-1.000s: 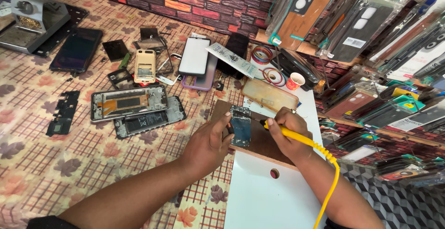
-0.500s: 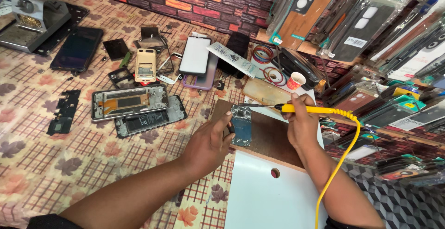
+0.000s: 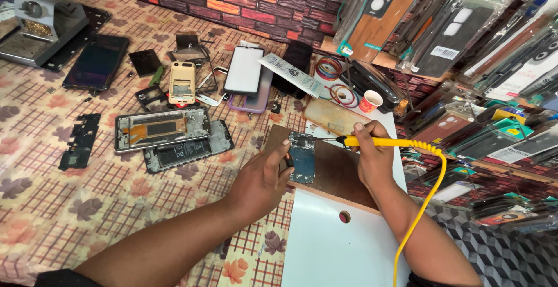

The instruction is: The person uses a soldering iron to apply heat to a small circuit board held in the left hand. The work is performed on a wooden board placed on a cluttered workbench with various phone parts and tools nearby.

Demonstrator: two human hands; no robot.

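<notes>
Since the earlier frame, the right hand (image 3: 375,159) has swung the yellow soldering iron (image 3: 378,142) from a steep angle to nearly level, with its tip now brought to the upper edge of the circuit board (image 3: 302,158). The left hand (image 3: 264,176) has stayed at the board's left edge.

Right hand: closed around the iron's handle, directly right of the board. The iron runs leftward from this hand; the tip meets the board's top corner. The coiled yellow cord (image 3: 421,205) drops from the handle's rear, down past the right wrist.

Left hand: fingers curled, thumb and fingertips pressing the board's left side, holding it flat. The board lies between the two hands, just beside each.

The board rests on a brown wooden block (image 3: 337,173), which sits on a white slab (image 3: 331,246) near the right forearm.

Left of the left hand, well apart, lie two opened phone frames (image 3: 168,136) on the patterned table (image 3: 70,205). Beyond them are a small gold phone back (image 3: 182,82), a dark phone (image 3: 96,61) and a loose black plate (image 3: 78,141). Beyond the right hand stand a small red-and-white cup (image 3: 370,100) and coloured rings (image 3: 329,67). Packaged phone covers (image 3: 453,37) hang to the right. Nothing lies between either hand and the board.
</notes>
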